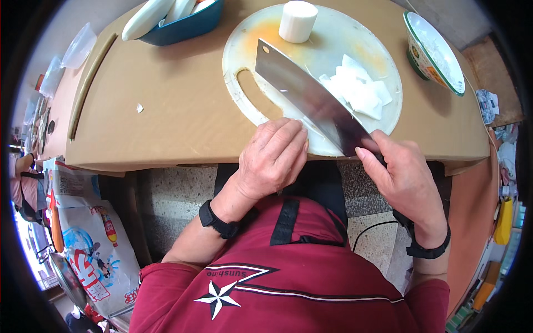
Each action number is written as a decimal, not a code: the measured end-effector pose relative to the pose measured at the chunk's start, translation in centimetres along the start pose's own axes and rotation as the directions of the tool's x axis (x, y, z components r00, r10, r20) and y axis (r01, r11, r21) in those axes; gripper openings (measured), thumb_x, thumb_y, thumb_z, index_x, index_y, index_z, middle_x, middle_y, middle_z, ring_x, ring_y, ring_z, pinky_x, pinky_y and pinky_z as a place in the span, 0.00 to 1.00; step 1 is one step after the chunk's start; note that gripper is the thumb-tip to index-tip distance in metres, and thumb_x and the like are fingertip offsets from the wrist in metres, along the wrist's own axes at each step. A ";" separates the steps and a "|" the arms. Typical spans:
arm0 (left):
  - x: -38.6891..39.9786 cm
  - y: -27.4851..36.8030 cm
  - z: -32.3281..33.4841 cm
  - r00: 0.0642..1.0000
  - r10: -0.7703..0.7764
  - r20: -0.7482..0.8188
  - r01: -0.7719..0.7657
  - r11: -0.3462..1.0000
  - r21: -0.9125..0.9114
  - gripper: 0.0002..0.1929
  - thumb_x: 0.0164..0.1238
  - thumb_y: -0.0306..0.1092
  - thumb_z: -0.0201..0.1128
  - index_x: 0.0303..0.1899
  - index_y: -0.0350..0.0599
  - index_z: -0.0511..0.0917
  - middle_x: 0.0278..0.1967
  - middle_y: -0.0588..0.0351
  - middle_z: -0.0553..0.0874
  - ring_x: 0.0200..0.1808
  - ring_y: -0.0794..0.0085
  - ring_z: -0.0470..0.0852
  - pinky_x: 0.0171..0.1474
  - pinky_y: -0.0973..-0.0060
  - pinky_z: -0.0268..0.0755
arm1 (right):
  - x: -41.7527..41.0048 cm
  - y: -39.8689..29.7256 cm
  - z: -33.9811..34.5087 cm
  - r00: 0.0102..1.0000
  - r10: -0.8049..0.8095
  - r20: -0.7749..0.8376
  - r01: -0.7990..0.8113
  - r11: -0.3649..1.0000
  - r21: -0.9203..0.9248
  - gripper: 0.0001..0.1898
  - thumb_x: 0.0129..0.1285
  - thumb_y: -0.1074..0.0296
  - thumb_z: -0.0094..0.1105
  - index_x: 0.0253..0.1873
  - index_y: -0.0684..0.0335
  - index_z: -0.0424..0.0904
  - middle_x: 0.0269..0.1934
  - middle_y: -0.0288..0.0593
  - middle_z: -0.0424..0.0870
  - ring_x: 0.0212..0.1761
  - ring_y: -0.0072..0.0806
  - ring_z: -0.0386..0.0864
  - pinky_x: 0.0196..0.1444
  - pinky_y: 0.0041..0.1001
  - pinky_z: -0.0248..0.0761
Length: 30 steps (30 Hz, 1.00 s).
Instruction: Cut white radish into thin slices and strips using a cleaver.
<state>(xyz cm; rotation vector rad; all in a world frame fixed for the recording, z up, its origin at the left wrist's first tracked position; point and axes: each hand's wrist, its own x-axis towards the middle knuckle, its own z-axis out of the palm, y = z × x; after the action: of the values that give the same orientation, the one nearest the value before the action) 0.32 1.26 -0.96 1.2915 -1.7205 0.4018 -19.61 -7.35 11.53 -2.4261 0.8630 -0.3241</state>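
My right hand [402,175] grips the handle of a wide-bladed cleaver [310,100]. The blade slants up and left over a round white plastic cutting board [239,45] with orange stains and a handle slot. At the board's near edge my left hand [275,152] has its fingers curled close to the blade; whether they pinch anything is hidden. Thin white vegetable slices [360,91], probably radish, lie piled right of the blade. A peeled white cylinder [297,23] of similar vegetable stands upright at the board's far side.
A blue plastic basin [183,31] holding long peeled white vegetables sits at the far left. At right stands a patterned bowl [431,52] containing white shreds. One small white scrap [139,108] lies on the brown table covering [179,100]. A printed bag [104,249] is below left.
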 end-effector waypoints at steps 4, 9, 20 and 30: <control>0.2 0.2 0.1 1.000 -0.017 0.001 0.017 1.000 0.022 0.15 0.53 0.18 0.71 0.45 0.31 0.84 0.43 0.44 0.86 0.44 0.54 0.87 0.48 0.65 0.80 | -0.1 -0.1 -0.1 0.999 0.017 0.028 -0.017 1.000 -0.004 0.10 0.70 0.68 0.60 0.38 0.69 0.73 0.27 0.61 0.78 0.31 0.60 0.78 0.32 0.48 0.68; 0.0 0.0 0.3 1.000 0.001 0.022 -0.002 1.000 0.028 0.15 0.53 0.18 0.71 0.45 0.31 0.84 0.44 0.44 0.86 0.45 0.53 0.87 0.49 0.65 0.80 | -0.2 0.2 0.1 0.999 -0.006 -0.034 0.006 1.000 0.002 0.10 0.70 0.68 0.61 0.38 0.69 0.73 0.26 0.60 0.78 0.30 0.60 0.78 0.31 0.48 0.67; 0.2 0.0 0.6 1.000 0.013 0.020 -0.014 0.998 0.057 0.15 0.54 0.23 0.71 0.44 0.31 0.84 0.45 0.47 0.85 0.47 0.57 0.85 0.50 0.66 0.79 | -0.3 0.4 0.0 1.000 -0.002 -0.028 0.002 1.000 -0.012 0.10 0.70 0.69 0.61 0.37 0.69 0.73 0.25 0.61 0.76 0.28 0.59 0.77 0.30 0.46 0.67; 0.1 0.3 0.4 0.999 0.002 0.041 -0.003 1.000 0.027 0.13 0.54 0.20 0.71 0.43 0.31 0.85 0.45 0.44 0.86 0.46 0.53 0.86 0.50 0.63 0.80 | -0.6 0.0 -0.9 0.989 0.115 0.092 -0.112 0.993 -0.038 0.10 0.70 0.69 0.62 0.44 0.72 0.77 0.32 0.61 0.82 0.34 0.59 0.80 0.35 0.40 0.72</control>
<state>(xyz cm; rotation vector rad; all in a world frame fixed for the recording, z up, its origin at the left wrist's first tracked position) -0.11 1.03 -1.02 1.3254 -1.7567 0.4035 -20.44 -7.33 12.28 -2.3895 0.9660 -0.1529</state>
